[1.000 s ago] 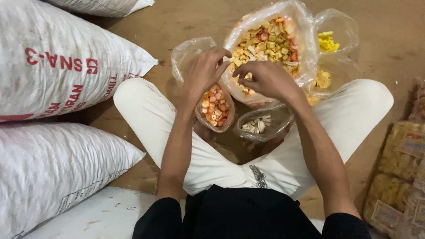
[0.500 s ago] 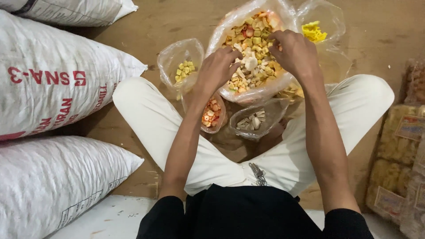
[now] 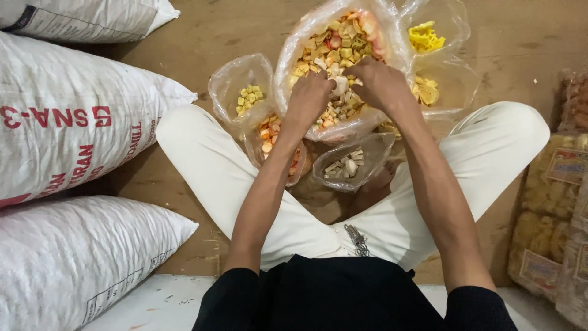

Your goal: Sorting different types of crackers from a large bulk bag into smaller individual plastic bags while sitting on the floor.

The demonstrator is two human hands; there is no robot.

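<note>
Head view: both hands are seen sunk into the big clear bag [image 3: 324,55] of mixed crackers, propped open on the wooden floor [image 3: 520,43] just ahead of the crossed legs so it can be reached from both sides. The left hand [image 3: 311,98] is curled, its fingers bunched narrow over pale pieces near the bag's middle; whether a piece is actually pinched cannot be told. The right hand [image 3: 381,84] is laid beside it, fingers bent down into the heap, their tips hidden by the pieces, so its grip cannot be told either. Smaller clear bags are ranged close round the big one, each with a single colour: yellow squares [image 3: 250,98] to the left, orange pieces [image 3: 269,138] just under the left wrist, white pieces [image 3: 344,167] between the knees, bright yellow curls [image 3: 425,38] and flat tan chips [image 3: 427,92] to the right. The crackers look dry, matt and chunky; the plastic is thin, crinkled and glossy. Woven white sacks [image 3: 73,129] are stacked at the left, packed snack packets [image 3: 554,208] at the right.
</note>
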